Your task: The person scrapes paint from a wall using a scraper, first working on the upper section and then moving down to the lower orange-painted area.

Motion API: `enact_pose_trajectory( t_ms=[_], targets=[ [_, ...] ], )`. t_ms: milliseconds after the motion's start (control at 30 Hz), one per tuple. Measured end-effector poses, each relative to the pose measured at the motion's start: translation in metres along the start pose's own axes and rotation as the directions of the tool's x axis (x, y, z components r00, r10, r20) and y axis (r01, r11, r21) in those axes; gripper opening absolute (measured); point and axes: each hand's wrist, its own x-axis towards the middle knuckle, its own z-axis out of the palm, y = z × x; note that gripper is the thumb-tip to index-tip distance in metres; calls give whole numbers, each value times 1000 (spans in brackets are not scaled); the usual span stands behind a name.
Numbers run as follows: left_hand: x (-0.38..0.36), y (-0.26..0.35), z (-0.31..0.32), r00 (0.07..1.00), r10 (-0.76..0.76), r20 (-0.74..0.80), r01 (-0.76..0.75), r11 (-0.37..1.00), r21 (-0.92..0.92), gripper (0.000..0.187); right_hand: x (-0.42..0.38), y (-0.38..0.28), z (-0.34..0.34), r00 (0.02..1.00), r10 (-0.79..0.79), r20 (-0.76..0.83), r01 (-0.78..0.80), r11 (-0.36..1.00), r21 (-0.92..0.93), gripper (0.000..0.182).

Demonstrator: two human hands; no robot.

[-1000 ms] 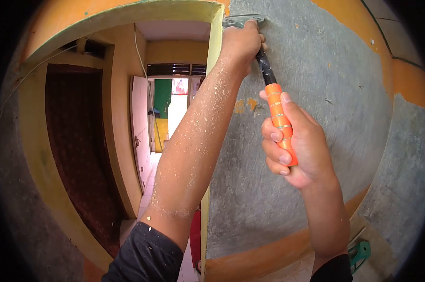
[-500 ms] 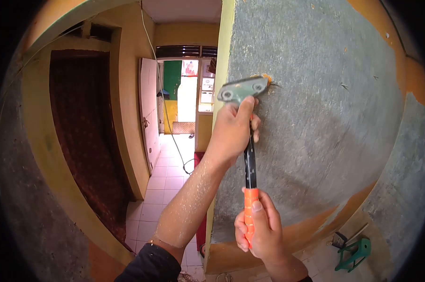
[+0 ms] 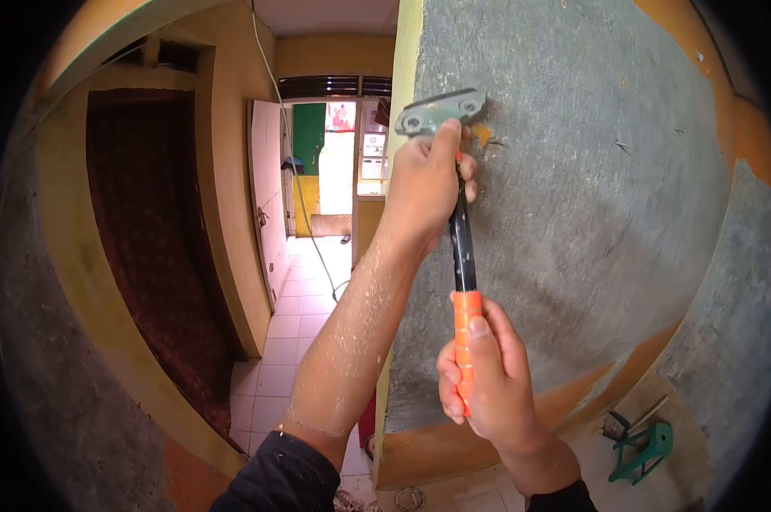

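Observation:
A long-handled scraper [image 3: 462,247] with a black shaft, an orange grip and a wide grey-green head is held against or close to the grey wall [image 3: 573,213]. My left hand [image 3: 424,183] is closed round the shaft just below the head, its thumb pressed up against the head. Lower down, my right hand [image 3: 488,367] wraps the orange grip, thumb along its front. Beside the head, a small orange paint patch [image 3: 482,135] shows on the wall. Whether the blade edge touches the surface cannot be made out. Pale flecks cover my left forearm.
The wall's yellow-green edge [image 3: 408,64] borders a passage with a tiled floor [image 3: 296,316]. A pinkish door [image 3: 268,196] stands open there, with a cable [image 3: 304,222] hanging nearby. At lower right is a green stool [image 3: 641,452]. A dark brown door [image 3: 151,256] is at left.
The scraper has moved up the wall with both hands on it. Its head now sits above the orange patch, which shows more fully.

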Motion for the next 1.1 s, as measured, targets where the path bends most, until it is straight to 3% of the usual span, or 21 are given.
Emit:
enact_pose_trajectory(
  t_ms=[67, 200, 300, 467, 600, 900, 1100],
  targets=[
    [1, 0, -1, 1000, -22, -2, 22, 1000, 4, 32, 2, -3, 4, 1000, -11, -8, 11, 1000, -4, 37],
    [30, 19, 8, 993, 112, 33, -112, 994, 6, 31, 21, -20, 6, 996, -92, 2, 92, 996, -9, 40],
    [32, 25, 12, 996, 89, 26, -88, 996, -22, 31, 18, -31, 9, 997, -75, 0, 75, 997, -1, 43],
    [9, 9, 6, 999, -41, 5, 41, 994, 98, 32, 0, -16, 4, 1000, -5, 22, 4, 998, 56, 45],
    [31, 21, 13, 997, 61, 52, -65, 996, 62, 32, 17, -30, 5, 998, -56, 37, 55, 998, 37, 44],
    [31, 17, 16, 998, 64, 1, -64, 996, 64, 32, 16, -33, -2, 999, -31, 22, 32, 999, -36, 41],
    [58, 41, 23, 992, 123, 35, -124, 991, 47, 34, 43, -49, 1, 984, -172, 36, 174, 981, -86, 41]
  ],
)
